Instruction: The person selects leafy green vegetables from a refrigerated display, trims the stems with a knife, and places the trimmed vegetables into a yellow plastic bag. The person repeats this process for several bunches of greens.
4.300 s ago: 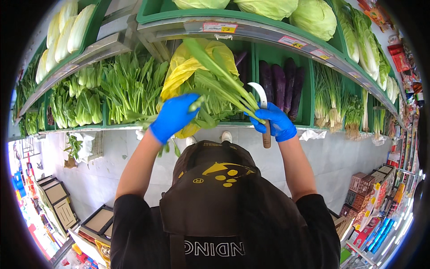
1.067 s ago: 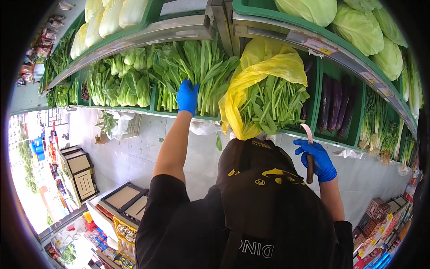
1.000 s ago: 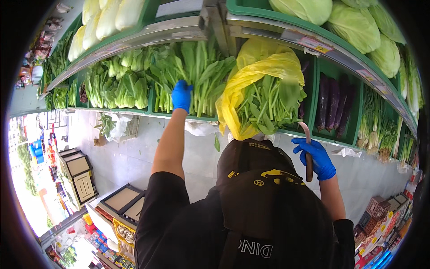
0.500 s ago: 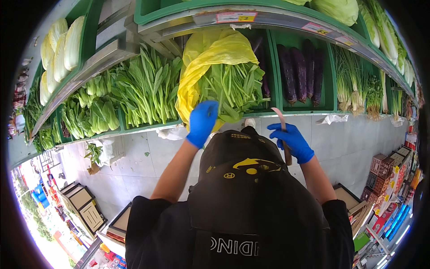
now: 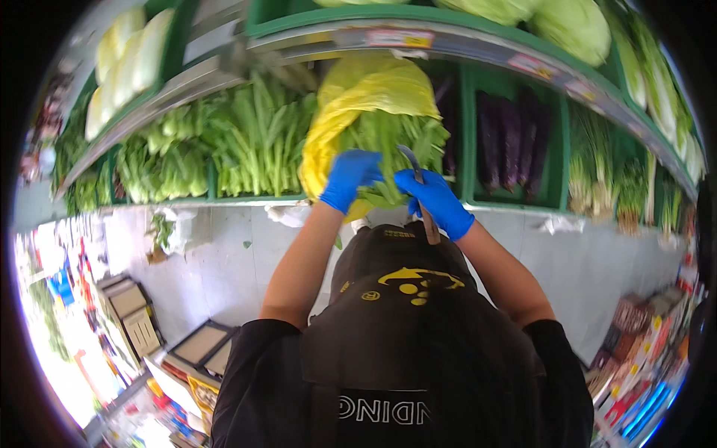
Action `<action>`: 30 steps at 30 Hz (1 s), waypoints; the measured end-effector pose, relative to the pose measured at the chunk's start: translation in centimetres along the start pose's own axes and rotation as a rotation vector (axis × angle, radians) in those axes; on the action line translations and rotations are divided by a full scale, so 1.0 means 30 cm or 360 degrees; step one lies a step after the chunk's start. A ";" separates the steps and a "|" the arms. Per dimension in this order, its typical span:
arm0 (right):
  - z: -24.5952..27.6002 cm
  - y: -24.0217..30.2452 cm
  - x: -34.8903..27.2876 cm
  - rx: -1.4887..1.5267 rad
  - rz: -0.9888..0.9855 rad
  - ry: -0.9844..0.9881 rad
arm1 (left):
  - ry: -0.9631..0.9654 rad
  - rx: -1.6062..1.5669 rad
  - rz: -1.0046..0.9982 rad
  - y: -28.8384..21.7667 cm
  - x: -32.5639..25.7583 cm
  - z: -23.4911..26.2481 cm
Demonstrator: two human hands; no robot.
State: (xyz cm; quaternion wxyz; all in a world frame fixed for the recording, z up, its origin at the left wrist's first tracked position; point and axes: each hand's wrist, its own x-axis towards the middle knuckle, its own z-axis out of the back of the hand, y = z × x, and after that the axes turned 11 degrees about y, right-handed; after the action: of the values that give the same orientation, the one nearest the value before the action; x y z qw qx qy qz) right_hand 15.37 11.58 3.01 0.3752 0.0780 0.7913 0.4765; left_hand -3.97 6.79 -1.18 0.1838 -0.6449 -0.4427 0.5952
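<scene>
A yellow plastic bag (image 5: 377, 84) lies on the vegetable shelf in front of me, its mouth folded back around a bunch of leafy greens (image 5: 399, 134). My left hand (image 5: 352, 178), in a blue glove, is at the near left side of the greens, fingers bent and blurred; what they pinch, if anything, is hidden. Also gloved in blue, my right hand (image 5: 439, 201) is closed around a slim knife (image 5: 428, 224). The knife's narrow grey end points up toward the greens, and its brownish end sticks out below my hand. Both hands are close together before the bag.
Green crates hold leafy vegetables (image 5: 258, 142) and bok choy (image 5: 164, 160) to the left, eggplants (image 5: 511, 142) and spring onions (image 5: 594, 164) to the right. Above, a metal shelf edge (image 5: 455, 51) overhangs. Cartons (image 5: 131, 313) stand on the floor behind me at left.
My right hand has moved left and up with the knife, coming close to my left hand at the greens. The view has shifted slightly, and my left hand stays by the bag.
</scene>
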 end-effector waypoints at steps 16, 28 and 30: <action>-0.160 -0.077 0.001 -0.1052 0.0828 -0.0307 | 0.0407 -0.0729 -0.0214 0.144 -0.156 -0.016; -0.122 -0.151 -0.048 -0.0381 0.0516 -0.0187 | 0.0845 -0.1307 -0.0295 0.140 -0.183 -0.082; -0.126 -0.129 -0.079 -0.0408 0.0381 -0.0161 | 0.0789 -0.1405 -0.0326 0.143 -0.182 -0.088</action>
State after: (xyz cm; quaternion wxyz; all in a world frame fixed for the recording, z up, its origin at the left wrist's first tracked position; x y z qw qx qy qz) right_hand 15.42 5.75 2.10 0.3620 0.1471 0.6892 0.6102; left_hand 0.54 0.92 -0.57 0.0509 -0.7360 -0.6558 0.1600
